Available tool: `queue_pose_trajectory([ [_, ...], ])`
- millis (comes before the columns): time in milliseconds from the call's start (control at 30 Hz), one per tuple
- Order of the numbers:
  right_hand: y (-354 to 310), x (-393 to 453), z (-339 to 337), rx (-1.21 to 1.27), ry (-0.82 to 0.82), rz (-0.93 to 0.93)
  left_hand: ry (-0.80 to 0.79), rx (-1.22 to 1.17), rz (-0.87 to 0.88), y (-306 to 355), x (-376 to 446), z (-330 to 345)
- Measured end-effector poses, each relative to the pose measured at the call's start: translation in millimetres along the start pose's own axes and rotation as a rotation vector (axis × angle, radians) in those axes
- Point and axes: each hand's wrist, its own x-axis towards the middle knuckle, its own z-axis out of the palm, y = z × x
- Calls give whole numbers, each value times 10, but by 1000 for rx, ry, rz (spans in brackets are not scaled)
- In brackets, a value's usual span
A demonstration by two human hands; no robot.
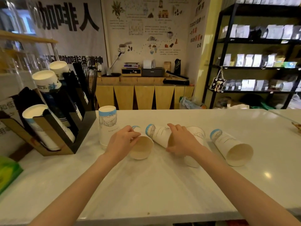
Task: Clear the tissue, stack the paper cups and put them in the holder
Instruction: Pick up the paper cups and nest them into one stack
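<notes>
Several white paper cups with blue line drawings are on the white counter (146, 185). My left hand (121, 141) grips a cup (141, 148) lying on its side with its mouth toward me. My right hand (180, 141) holds a second lying cup (157, 133) by its mouth end. Behind that hand lies another cup (195, 136), partly hidden. A fourth cup (231, 147) lies alone to the right. A stack of upside-down cups (107, 126) stands at the left. The black cup holder (78, 128) at far left has cup stacks in its slanted slots. No tissue is visible.
A green packet (8, 172) lies at the left counter edge. Behind the counter are a wooden cabinet (143, 95) with a scale and boxes, and black shelves (260, 62) of bagged goods on the right. A small object (297, 126) lies at the counter's far right.
</notes>
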Motion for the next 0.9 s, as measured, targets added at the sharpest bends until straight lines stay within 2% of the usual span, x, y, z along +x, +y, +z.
queue_pose_trajectory([
  [67,16,38,-4,50,7,-2,23,-11,-5,11,61,-17],
  [167,39,85,-110,332,49,3,60,-66,-79,57,200,-101],
  [333,87,239,-540,765,296,62,120,-279,-358,140,507,-298],
  [467,109,284,-1012,939,516,14,71,-533,-577,160,652,-302],
  [533,87,297,-1210,1002,556,-41,39,-583,-642,162,654,-249],
  [700,-95,342,-1408,866,413,-151,39,-649,-692,122,616,-139],
  [900,-430,480,-1283,637,265,-272,27,-665,-709,50,557,-134],
])
